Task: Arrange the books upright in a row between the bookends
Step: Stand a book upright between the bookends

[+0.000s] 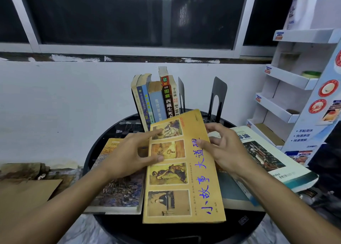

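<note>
Both hands hold the yellow book (201,179) flat over the middle of the round black counter (245,223). The left hand (127,157) has its grip on the book's left edge, with thumb and forefinger spread wide on the cover. The right hand (227,151) is clamped on the right edge, thumb on top and fingers curled round the far corner. Behind the yellow book, the row of upright books (156,100) stands beside two black bookends (218,98). A Writers book (118,188) lies to its left and a white book (273,162) to its right.
</note>
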Demonstrator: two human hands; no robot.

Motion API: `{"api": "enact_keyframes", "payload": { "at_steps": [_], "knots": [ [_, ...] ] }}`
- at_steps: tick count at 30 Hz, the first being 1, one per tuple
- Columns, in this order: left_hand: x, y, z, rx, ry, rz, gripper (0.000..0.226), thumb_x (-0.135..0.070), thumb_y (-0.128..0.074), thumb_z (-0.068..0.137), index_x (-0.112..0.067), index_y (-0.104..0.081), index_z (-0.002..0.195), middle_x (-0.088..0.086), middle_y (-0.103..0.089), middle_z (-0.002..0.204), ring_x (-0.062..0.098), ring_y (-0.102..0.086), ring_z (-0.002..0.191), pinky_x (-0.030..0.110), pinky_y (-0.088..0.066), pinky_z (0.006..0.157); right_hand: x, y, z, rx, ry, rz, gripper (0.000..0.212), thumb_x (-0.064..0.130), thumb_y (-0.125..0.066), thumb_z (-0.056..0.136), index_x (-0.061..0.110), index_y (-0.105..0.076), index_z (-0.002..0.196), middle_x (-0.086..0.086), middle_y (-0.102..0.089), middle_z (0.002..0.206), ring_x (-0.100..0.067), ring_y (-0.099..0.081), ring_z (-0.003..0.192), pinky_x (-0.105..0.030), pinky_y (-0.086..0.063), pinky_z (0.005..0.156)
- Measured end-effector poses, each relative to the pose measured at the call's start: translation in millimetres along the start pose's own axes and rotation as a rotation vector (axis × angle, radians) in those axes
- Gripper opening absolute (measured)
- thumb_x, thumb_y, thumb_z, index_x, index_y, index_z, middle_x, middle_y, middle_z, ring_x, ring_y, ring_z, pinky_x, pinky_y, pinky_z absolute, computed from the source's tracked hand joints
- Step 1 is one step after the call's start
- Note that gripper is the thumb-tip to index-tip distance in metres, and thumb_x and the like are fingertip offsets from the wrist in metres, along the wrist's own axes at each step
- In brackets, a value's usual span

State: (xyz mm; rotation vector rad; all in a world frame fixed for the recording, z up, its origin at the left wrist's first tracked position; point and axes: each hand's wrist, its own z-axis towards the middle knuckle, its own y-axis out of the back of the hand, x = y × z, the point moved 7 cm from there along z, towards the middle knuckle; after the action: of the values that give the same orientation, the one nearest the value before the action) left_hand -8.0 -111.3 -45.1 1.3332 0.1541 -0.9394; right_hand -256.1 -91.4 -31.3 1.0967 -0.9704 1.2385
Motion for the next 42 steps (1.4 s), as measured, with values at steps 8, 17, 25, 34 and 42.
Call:
{"api": "enact_keyframes", "payload": {
  "at_steps": [8, 17, 25, 34, 42],
  "knots": [
    [-30.5, 39.0, 6.6, -0.199, -0.088, -0.302, 0.077, -0.018, -0.081, 0.081, -0.050, -0.047, 0.142, -0.010, -0.054, 0.136, 0.018, -0.075, 0.082, 0.027, -0.061, 0.079, 43.4, 10.1, 9.1, 0.028, 0.207, 0.042, 0.040, 0.003, -0.073, 0.088, 0.013, -0.060, 0.125, -0.019, -0.068, 0.117, -0.035, -0.071, 0.102, -0.051, -0.061, 0.082],
    [-48.5, 64.6, 10.9, -0.337, -0.156, -0.278, 0.073, -0.012, -0.077, 0.083, -0.049, -0.050, 0.140, -0.016, -0.054, 0.133, 0.020, -0.073, 0.084, 0.039, -0.063, 0.080, 72.7, 14.3, 26.8, -0.002, 0.283, -0.044, 0.045, -0.005, -0.074, 0.085, 0.022, -0.059, 0.117, -0.008, -0.066, 0.118, -0.019, -0.073, 0.099, -0.030, -0.061, 0.073],
    [-39.8, 57.3, 7.8, -0.315, -0.165, -0.328, 0.070, -0.008, -0.072, 0.087, -0.048, -0.050, 0.140, -0.013, -0.052, 0.134, 0.025, -0.071, 0.095, 0.038, -0.062, 0.084, 64.4, 11.7, 35.8, -0.068, 0.334, -0.235, 0.091, 0.007, -0.081, 0.081, 0.038, -0.024, 0.144, 0.005, -0.059, 0.120, -0.014, -0.068, 0.106, -0.033, -0.058, 0.088],
    [-39.7, 49.4, 0.6, -0.313, -0.191, -0.408, 0.068, -0.002, -0.068, 0.090, -0.048, -0.051, 0.138, -0.002, -0.058, 0.130, 0.024, -0.070, 0.097, 0.032, -0.061, 0.086, 76.1, -8.4, -0.7, -0.381, 0.698, -0.692, 0.072, 0.025, -0.083, 0.081, 0.024, -0.046, 0.143, -0.004, -0.031, 0.138, -0.015, -0.040, 0.127, -0.030, -0.044, 0.107],
    [-51.3, 42.5, -8.3, -0.310, -0.224, -0.475, 0.058, -0.007, -0.069, 0.090, -0.045, -0.058, 0.133, 0.004, -0.062, 0.131, 0.025, -0.070, 0.108, 0.042, -0.062, 0.084, 83.1, -43.6, -23.2, -0.175, 0.749, -0.815, 0.064, 0.032, -0.074, 0.088, 0.024, -0.048, 0.146, -0.003, -0.035, 0.150, -0.020, -0.038, 0.138, -0.044, -0.044, 0.110]
  ]
}}
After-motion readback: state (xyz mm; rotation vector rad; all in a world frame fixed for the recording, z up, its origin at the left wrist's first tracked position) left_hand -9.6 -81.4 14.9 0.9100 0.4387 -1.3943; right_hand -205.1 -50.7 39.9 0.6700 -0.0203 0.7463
